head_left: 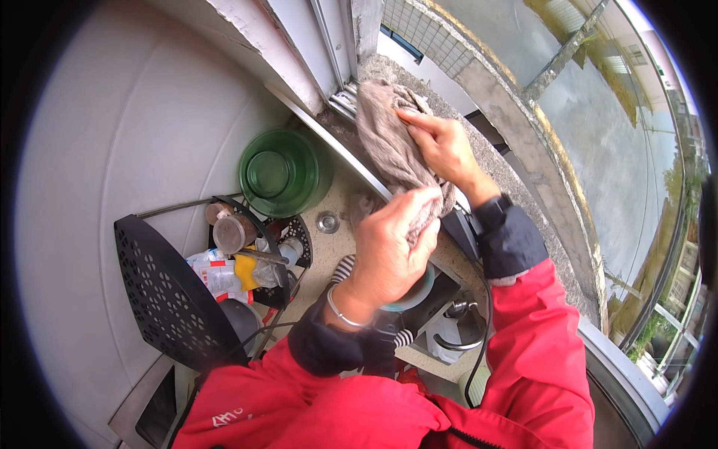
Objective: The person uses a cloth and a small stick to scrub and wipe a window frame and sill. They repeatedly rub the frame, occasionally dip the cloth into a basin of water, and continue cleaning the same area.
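Observation:
A grey-brown cloth (385,123) is bunched up over the open window's sill. My right hand (446,152) grips it from the right, with thumb and forefinger pressed on the fabric. Nearer to me, my left hand (393,247) is closed around the cloth's lower end. A thin silver bangle (340,310) circles my left wrist. The far end of the cloth hangs loose and wrinkled beside the window frame (333,52).
Left of the hands stands a green plastic basin (318,176) on the counter. A black perforated rack (172,292) holds jars and packets. Below my hands are a curved tap (458,346) and part of a light-blue bowl (413,294). A rough concrete ledge (516,187) runs outside.

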Available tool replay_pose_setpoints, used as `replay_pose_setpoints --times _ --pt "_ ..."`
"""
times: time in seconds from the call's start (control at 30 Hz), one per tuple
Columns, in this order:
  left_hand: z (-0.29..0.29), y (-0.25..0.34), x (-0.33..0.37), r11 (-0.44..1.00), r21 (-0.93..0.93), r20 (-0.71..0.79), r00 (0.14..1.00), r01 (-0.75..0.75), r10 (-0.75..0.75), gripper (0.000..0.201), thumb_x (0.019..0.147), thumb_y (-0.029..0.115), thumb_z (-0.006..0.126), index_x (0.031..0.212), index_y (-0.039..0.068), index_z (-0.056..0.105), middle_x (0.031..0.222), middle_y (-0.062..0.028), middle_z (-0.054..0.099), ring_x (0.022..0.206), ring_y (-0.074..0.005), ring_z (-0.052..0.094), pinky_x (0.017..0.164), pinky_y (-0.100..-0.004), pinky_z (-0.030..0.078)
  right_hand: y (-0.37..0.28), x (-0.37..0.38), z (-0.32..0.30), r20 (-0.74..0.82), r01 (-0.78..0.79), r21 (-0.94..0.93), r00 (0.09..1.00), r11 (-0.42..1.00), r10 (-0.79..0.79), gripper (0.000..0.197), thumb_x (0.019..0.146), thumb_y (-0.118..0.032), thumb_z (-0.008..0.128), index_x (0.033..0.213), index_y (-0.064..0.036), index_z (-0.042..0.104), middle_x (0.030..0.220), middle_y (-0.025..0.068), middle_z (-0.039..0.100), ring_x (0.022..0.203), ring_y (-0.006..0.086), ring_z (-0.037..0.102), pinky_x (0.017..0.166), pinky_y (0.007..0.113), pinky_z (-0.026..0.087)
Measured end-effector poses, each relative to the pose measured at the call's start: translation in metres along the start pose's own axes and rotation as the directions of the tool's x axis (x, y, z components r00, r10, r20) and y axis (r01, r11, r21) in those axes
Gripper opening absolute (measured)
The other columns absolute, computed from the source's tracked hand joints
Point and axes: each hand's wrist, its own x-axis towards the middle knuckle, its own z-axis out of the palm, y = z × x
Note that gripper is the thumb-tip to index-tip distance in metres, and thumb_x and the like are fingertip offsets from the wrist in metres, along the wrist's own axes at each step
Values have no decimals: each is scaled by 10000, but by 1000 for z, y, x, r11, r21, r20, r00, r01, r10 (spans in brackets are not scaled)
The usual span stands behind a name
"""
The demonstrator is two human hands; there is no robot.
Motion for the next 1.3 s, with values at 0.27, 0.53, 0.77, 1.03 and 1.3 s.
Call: replay_pose_setpoints --times 0.27,0.53,0.77,1.03,1.3 --pt "18 7 -30 995 -101 49 999 -12 17 545 803 -42 657 1314 11 477 1071 -171 656 979 -230 669 855 -313 516 -23 -79 -46 36 -351 511 921 784 389 297 947 -45 590 1236 -62 659 793 -58 586 640 20 447 572 192 403" --pt "49 8 -60 976 -214 -10 999 -46 44 742 808 -54 659 1450 4 292 1030 -158 665 945 -202 672 837 -301 512 -58 -158 -90 -34 -313 644 900 698 435 336 939 -80 627 1269 -20 621 748 -42 562 603 28 445 533 185 358" --pt "78 19 -77 990 -124 -105 991 73 -86 983 728 46 783 1511 46 189 988 -196 641 873 -277 665 772 -352 521 -86 -224 -119 -112 -281 601 898 748 426 319 936 -52 607 1251 -12 631 690 -8 565 575 54 460 527 201 373" --pt "108 15 -57 935 328 -68 984 -136 167 317 709 109 737 1006 25 669 950 -129 622 834 -307 647 741 -373 522 -101 -292 -124 -211 -245 640 855 728 474 359 920 -73 595 1274 -19 613 682 24 580 541 64 455 494 208 356" --pt "144 26 -39 918 156 215 919 -366 330 193 721 48 664 912 19 667 940 -131 654 902 -313 624 799 -371 503 -74 -377 -111 -413 -221 759 564 613 715 373 943 -22 581 1312 -75 596 710 -25 563 594 46 483 525 191 380"
